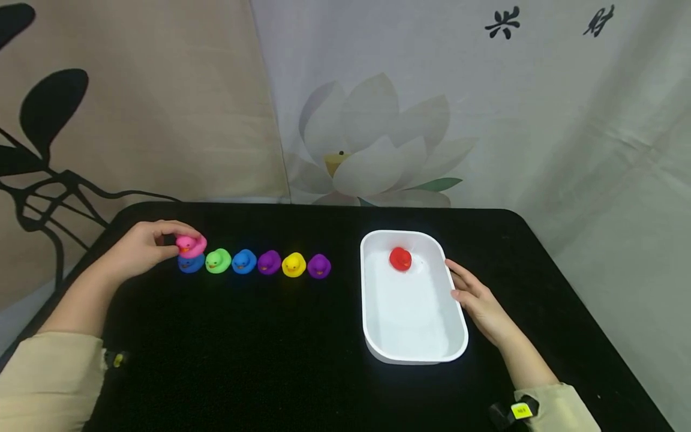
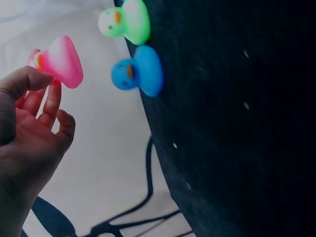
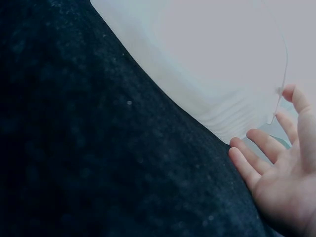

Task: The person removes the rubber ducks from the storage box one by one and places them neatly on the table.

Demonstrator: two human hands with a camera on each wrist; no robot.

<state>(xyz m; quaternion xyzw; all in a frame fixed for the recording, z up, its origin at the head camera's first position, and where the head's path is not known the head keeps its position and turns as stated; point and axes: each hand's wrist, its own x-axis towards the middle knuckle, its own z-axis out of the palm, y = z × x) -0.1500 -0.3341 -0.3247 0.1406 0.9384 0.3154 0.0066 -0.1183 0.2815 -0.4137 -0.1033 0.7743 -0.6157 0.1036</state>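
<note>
My left hand (image 1: 141, 247) pinches a pink rubber duck (image 2: 66, 61) between thumb and fingers. In the head view the pink duck overlaps a blue duck (image 1: 191, 264) at the left end of a row on the black table. Rightward from it run a green duck (image 1: 218, 261), another blue duck (image 1: 244, 261), a purple duck (image 1: 269, 262), a yellow duck (image 1: 294, 264) and a second purple duck (image 1: 319, 266). My right hand (image 1: 480, 303) rests against the right side of a white tub (image 1: 412, 321), thumb at the rim and fingers extended along the wall. Inside the tub sits a red duck (image 1: 400, 258).
The black table (image 1: 243, 354) carries the row and the tub, with its far edge just behind them. A printed curtain (image 1: 378, 150) hangs behind the table. Dark wrist cameras sit at both sleeves (image 1: 54, 378).
</note>
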